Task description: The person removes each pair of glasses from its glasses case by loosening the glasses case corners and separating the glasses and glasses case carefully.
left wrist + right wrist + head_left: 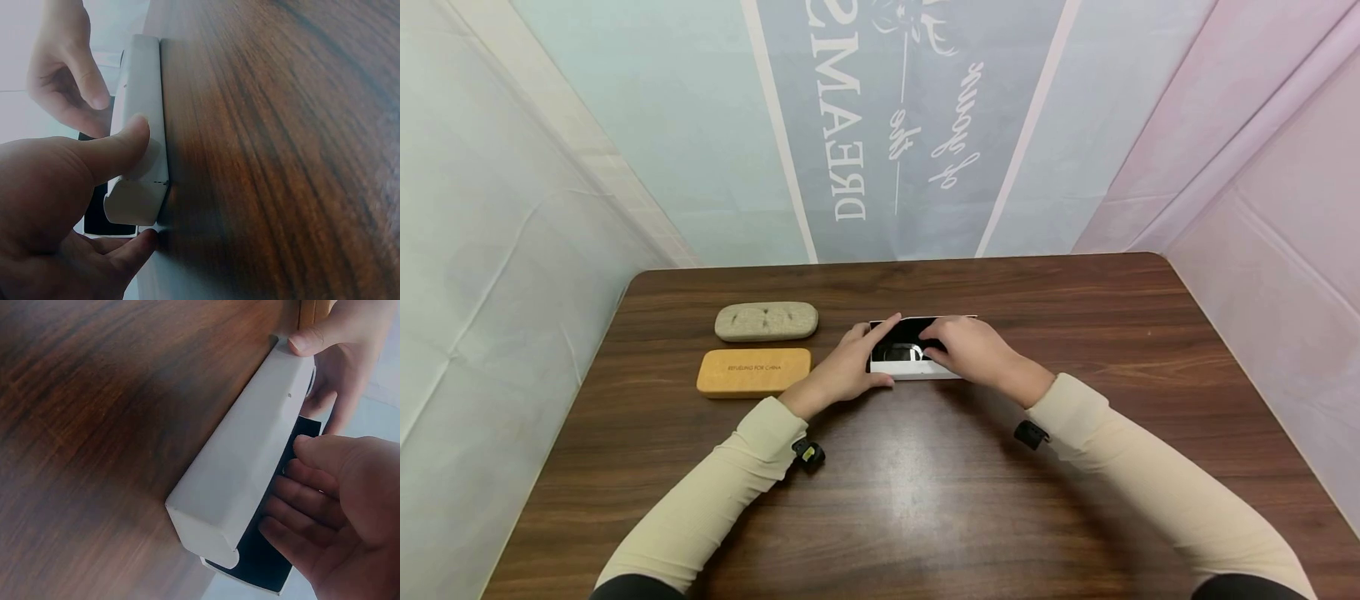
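Observation:
A white glasses case (917, 369) with a black lining stands open on the table. Inside it, against the dark lining, show the thin frame and lenses of eyeglasses (901, 353). My left hand (848, 363) grips the left end of the case, its thumb along the white front wall and its fingers at the end and back. Over the case's right half, my right hand (973, 348) reaches in with curled fingers, thumb and fingertips at the right end of the eyeglasses. In the right wrist view, the right fingers (306, 500) hide most of the eyeglasses.
To the left lie a yellow-orange case (754, 372) with printed lettering and, behind it, a beige fabric-look case (766, 322). The brown wooden table (895, 500) ends at a printed curtain (910, 125) at the back.

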`<state>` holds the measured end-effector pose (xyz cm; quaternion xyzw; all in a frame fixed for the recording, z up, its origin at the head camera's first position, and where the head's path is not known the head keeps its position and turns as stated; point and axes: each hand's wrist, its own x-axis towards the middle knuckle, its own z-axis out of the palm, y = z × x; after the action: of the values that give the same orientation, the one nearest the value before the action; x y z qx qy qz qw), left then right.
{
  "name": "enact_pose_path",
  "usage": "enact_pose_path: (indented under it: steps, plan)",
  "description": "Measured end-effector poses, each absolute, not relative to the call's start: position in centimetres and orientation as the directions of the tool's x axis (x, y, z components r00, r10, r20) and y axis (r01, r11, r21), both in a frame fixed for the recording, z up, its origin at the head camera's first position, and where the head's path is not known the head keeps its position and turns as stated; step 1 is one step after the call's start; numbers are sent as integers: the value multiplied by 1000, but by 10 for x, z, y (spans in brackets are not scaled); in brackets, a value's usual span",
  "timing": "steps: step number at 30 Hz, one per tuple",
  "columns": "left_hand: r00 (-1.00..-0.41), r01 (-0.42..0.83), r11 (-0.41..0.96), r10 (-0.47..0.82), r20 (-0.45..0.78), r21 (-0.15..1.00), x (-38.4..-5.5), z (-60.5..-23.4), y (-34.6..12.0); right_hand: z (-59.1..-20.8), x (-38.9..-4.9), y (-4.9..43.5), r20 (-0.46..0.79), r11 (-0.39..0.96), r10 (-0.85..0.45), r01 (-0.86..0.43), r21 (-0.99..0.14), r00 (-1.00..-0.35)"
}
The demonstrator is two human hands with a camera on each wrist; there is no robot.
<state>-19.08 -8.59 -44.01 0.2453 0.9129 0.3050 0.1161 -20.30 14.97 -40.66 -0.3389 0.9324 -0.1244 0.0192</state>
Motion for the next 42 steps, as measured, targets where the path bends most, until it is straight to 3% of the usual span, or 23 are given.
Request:
enact_pose_path:
  steps: [13,24,42]
  plan:
    - [-854,368,701,515,-78,611,-191,-441,-86,-411,-204,145,-44,764,-627,-603,-228,-777]
    - [-856,364,700,511,-75,614,-190,-440,-86,-409,-206,143,-23,738,-658,-639,-216,-753]
    - [-853,361,703,515,-88,613,-191,-440,-86,-407,-205,143,-56,746,-641,-605,-278,-766]
